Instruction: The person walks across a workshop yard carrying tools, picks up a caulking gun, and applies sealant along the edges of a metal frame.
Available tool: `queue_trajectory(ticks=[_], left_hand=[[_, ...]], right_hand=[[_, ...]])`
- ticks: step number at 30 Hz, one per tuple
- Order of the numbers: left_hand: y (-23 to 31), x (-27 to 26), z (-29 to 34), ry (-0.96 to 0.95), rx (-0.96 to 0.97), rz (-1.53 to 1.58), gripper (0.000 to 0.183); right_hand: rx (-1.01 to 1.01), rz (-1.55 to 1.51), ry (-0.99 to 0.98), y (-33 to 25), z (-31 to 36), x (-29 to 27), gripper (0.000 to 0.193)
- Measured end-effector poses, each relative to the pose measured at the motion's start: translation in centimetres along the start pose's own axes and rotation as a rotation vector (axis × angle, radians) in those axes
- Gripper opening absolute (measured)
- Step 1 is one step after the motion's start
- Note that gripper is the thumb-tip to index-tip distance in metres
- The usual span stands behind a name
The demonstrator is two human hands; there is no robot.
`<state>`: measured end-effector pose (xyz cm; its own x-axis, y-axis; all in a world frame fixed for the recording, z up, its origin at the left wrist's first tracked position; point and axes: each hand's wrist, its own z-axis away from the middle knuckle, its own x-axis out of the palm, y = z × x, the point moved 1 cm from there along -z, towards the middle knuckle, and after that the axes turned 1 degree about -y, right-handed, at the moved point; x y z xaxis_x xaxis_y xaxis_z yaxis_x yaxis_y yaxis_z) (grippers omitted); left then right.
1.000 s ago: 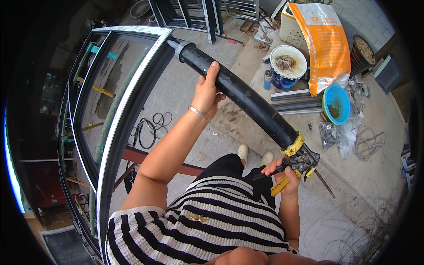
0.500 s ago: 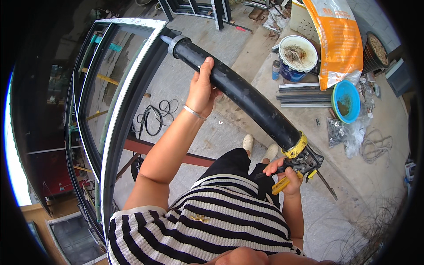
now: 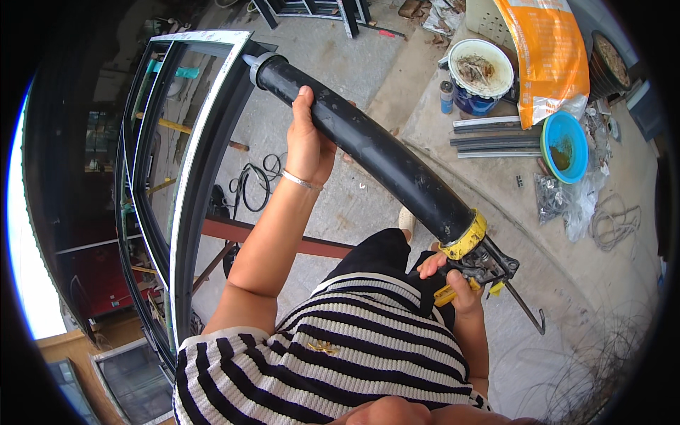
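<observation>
A long caulking gun point(image 3: 375, 152) with a black barrel slants across the view from upper left to lower right. My left hand point(image 3: 312, 142) supports the front part of its barrel, the thumb lying over the top. At the rear, behind the yellow collar, my right hand point(image 3: 457, 283) grips the handle and yellow trigger, fingers curled. A hooked metal rod sticks out past the back end. The grey nozzle points at the upper corner of a large dark window frame point(image 3: 185, 170) with a white-faced edge; whether they touch, I cannot tell.
A reddish-brown beam point(image 3: 283, 241) supports the frame side. Black cable point(image 3: 248, 188) lies coiled on the floor. To the right are a white-rimmed bucket point(image 3: 482, 71), a spray can point(image 3: 446, 97), an orange sack point(image 3: 552, 57), metal profiles point(image 3: 496, 138), a blue basin point(image 3: 565, 145) and rope point(image 3: 615, 223).
The gun's front and my left hand have shifted left along with the window frame in view. The rear rod lies lower, its hook now plainly visible. Both hands keep their hold.
</observation>
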<state>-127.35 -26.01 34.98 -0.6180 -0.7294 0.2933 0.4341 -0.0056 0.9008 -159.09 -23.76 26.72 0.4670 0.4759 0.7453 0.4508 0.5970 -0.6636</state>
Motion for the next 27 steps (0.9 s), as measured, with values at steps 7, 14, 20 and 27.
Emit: queue_trajectory(ticks=[7,14,20,27], left_hand=[[-0.5,0.1,-0.5,0.022,0.021,-0.056,0.058],[-0.3,0.1,-0.4,0.051,0.042,-0.048,0.055],[-0.4,0.4,-0.1,0.068,0.048,0.003,0.041],[-0.4,0.3,-0.1,0.089,0.044,-0.015,0.042]], right_hand=[[-0.044,-0.023,0.003,0.7,0.2,-0.2,0.024],[0.020,-0.042,-0.022,1.2,0.3,-0.6,0.031],[0.043,-0.096,-0.030,1.7,0.3,-1.0,0.029],[0.049,-0.104,-0.025,1.6,0.5,-1.2,0.029]])
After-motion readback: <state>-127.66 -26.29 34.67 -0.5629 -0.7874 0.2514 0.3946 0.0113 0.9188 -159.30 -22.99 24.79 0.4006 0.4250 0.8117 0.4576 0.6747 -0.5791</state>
